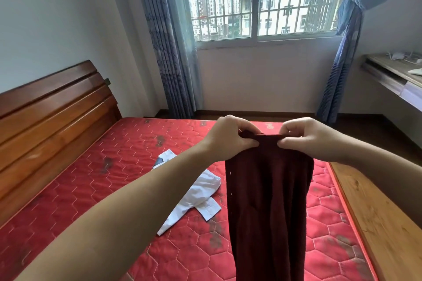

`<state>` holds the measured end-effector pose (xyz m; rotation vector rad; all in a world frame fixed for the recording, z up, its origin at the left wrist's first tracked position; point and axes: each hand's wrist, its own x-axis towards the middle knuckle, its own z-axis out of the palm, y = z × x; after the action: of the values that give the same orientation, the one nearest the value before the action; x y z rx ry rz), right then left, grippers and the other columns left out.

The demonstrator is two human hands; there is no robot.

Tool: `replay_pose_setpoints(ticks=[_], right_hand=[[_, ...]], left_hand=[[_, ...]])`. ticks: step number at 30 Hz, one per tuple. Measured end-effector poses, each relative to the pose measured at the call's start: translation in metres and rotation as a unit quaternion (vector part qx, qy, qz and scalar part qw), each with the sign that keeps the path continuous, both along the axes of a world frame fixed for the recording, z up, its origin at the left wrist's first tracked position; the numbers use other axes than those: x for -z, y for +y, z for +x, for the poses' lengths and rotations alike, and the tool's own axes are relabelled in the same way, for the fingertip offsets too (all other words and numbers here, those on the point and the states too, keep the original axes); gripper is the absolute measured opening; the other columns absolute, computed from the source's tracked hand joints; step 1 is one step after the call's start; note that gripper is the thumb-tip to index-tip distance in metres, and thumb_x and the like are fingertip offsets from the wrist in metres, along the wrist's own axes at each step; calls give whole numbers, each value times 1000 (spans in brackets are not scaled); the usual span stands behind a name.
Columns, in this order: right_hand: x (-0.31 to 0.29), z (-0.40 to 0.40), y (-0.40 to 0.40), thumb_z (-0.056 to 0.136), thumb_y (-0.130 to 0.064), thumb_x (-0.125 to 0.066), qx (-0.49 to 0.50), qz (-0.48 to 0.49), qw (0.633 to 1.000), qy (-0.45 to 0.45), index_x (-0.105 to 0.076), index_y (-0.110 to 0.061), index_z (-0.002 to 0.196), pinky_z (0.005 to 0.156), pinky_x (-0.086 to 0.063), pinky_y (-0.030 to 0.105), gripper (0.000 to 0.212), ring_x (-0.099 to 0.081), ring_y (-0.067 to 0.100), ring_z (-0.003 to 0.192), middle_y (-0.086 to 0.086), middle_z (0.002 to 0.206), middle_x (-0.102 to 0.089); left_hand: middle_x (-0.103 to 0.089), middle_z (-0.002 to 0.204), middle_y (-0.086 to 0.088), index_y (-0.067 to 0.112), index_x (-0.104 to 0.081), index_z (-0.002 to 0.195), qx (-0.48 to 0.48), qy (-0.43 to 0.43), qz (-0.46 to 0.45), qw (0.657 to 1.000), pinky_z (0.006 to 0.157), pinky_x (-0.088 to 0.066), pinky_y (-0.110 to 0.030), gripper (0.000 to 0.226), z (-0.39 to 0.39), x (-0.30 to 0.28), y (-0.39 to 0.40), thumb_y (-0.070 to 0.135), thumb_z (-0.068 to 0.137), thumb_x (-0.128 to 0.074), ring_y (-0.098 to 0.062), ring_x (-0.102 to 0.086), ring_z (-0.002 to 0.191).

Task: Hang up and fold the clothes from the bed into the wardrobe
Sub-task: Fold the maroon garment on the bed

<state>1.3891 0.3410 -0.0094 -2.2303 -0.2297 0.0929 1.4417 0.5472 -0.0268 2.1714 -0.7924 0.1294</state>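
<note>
Both hands, left hand [230,138] and right hand [307,137], pinch the maroon garment's [269,201] top edge above the bed [114,178], fingers clamped. Folding underway; next, halve it. White shirt [196,191] waits.

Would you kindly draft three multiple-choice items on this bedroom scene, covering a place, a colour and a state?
1. Where does the white shirt lie?
A. on the mattress
B. on the desk
C. on the floor

2. What colour is the held garment?
A. blue
B. dark red
C. white

3. How is the garment held?
A. folded flat
B. draped over one arm
C. hanging, with the left hand and right hand pinching its top edge

Key: 1 A, it rests on red quilting; 2 B, maroon cloth; 3 C, both hands grip its top.
</note>
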Motion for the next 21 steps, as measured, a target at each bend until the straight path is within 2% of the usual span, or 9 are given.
replay_pose_setpoints(ticks=[3,5,8,10,12,16,19,21], right_hand=[[0,-1,-1,87,-14,-66,-40,-54,996,54,-66,-16,83,57,-52,28,4,-63,19,60,1,70,-70],[4,-1,4,86,-27,-70,-58,-65,994,65,-66,-23,91,63,-58,31,8,-70,17,66,2,78,-74],[9,2,15,88,-33,-68,-54,-81,995,-17,-68,-22,91,50,-46,19,11,-55,5,46,-2,58,-66],[10,4,18,90,-26,-66,-49,-70,996,-41,-71,-19,87,45,-40,17,9,-48,5,38,-5,48,-59],[10,4,17,91,-21,-65,-36,-35,998,-40,-73,-20,84,43,-42,21,10,-50,8,38,-3,47,-59],[12,4,18,92,-11,-63,-26,21,997,-70,-74,-11,80,59,-42,19,15,-53,5,60,-6,67,-60],[13,5,21,96,-7,-54,-9,112,993,-24,-66,-7,73,58,-37,29,26,-46,17,64,6,68,-52],[13,4,23,97,-8,-53,-9,114,993,-18,-66,-8,75,52,-39,21,26,-48,11,60,3,64,-54]], left_hand=[[-74,86,5,13,-78,94,-6,-57,10,998,77,-48,-11,25,-2,3,2,9,70,-82,1,-64,78],[-71,80,8,14,-77,94,6,-66,1,998,74,-47,-11,26,-4,3,0,8,69,-82,1,-63,73],[-67,74,9,20,-70,105,11,-41,-14,999,69,-50,-18,38,-8,2,-2,9,70,-81,-2,-60,63],[-65,75,9,23,-66,111,16,-5,-13,1000,70,-52,-25,46,-9,2,1,10,70,-83,-5,-59,63],[-67,79,1,20,-68,109,27,58,-30,997,74,-54,-30,44,-8,1,5,7,71,-84,-10,-61,67],[-71,99,-19,12,-72,106,62,193,-108,973,92,-53,-39,37,-8,-1,12,-5,74,-77,-17,-64,88],[-71,100,-13,6,-72,106,82,260,-149,951,96,-53,-38,34,-9,1,15,-14,78,-68,-20,-66,93],[-72,102,-13,4,-72,108,67,265,-162,948,96,-53,-38,33,-7,3,15,-13,80,-67,-20,-66,95]])
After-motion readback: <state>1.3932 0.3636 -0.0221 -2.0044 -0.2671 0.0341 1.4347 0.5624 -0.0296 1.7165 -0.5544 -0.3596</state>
